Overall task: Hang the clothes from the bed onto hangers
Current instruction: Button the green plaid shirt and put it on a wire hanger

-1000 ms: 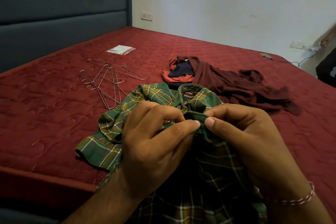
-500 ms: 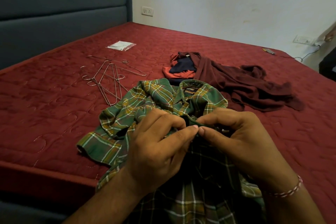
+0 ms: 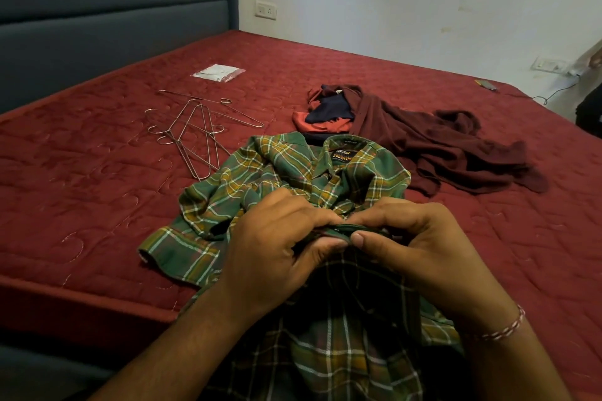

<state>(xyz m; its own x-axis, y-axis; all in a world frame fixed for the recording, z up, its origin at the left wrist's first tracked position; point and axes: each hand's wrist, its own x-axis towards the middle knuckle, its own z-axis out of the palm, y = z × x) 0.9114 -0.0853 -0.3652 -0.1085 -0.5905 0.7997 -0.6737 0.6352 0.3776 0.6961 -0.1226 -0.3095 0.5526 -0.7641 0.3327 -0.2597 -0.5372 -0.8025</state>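
Hands together, your left hand (image 3: 277,251) and right hand (image 3: 420,247) both pinching the plaid shirt (image 3: 286,172) placket, hangers (image 3: 195,130) beyond your left.

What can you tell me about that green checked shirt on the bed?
The green plaid shirt is woven cloth checked in yellow, white and dark lines, with a collar and a dark neck label. It lies rumpled, collar away from the person, on the red bed, its lower part hanging over the near edge. The left hand and right hand pinch its front edge together.
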